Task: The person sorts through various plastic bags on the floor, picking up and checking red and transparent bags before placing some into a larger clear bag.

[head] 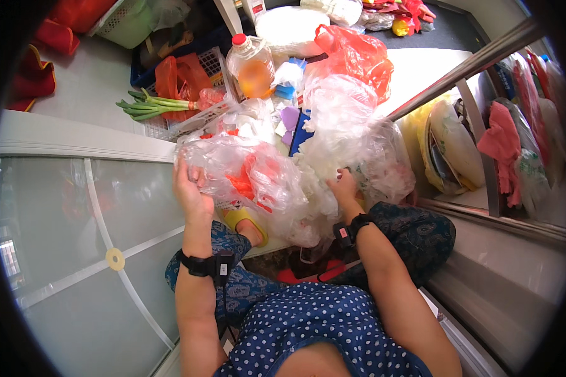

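My left hand [192, 188] has its fingers curled on the left side of a bulging clear plastic bag [283, 172]. Crumpled red plastic [245, 179] shows through that bag. To the right, my right hand [344, 188] reaches into a heap of crumpled translucent plastic bags [330, 151]. Its fingers touch the film, but whether they grip any of it is unclear. A red plastic bag [358, 56] tops the far end of the heap. Under the left bag, a yellow slipper [233, 217] on a foot is partly covered.
Behind the bags stand a red-capped plastic jug [250, 66] and a white plastic basket [188, 123] with green onions [160, 106]. A frosted glass door panel [137, 188] closes in on the left. Metal rails [457, 70] and bagged items [453, 146] line the right.
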A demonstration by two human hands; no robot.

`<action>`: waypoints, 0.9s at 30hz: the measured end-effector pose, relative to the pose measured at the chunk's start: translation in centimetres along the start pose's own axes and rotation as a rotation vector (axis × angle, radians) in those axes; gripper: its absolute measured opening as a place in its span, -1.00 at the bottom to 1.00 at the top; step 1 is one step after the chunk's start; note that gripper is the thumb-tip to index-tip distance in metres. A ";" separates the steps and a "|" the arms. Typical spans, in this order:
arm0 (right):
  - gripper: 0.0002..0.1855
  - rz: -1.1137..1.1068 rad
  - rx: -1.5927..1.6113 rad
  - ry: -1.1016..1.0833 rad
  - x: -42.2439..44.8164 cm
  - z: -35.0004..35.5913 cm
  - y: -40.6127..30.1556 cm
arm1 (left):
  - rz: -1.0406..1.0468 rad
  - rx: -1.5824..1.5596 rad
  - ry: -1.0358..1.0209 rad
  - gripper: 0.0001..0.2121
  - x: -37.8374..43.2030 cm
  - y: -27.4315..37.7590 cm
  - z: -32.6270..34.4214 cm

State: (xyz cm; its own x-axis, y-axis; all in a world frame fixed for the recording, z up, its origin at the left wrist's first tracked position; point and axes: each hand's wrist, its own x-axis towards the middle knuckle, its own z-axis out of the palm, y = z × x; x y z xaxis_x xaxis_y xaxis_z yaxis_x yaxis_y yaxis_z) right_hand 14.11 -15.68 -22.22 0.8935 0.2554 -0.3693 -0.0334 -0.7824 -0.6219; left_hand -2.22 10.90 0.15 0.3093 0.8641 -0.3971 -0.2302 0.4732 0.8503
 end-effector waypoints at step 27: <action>-0.61 -0.231 -0.015 0.126 -3.2 5.4 1.0 | 0.189 0.056 0.083 -0.67 0.5 1.2 -0.6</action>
State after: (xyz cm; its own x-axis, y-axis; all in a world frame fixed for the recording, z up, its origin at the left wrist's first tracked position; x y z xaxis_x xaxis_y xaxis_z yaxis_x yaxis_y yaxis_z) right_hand 8.78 -14.17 -25.37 0.9256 0.3558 -0.1291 0.1834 -0.7200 -0.6693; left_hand -2.87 11.95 0.76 0.1876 0.9489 -0.2539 -0.2247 0.2931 0.9293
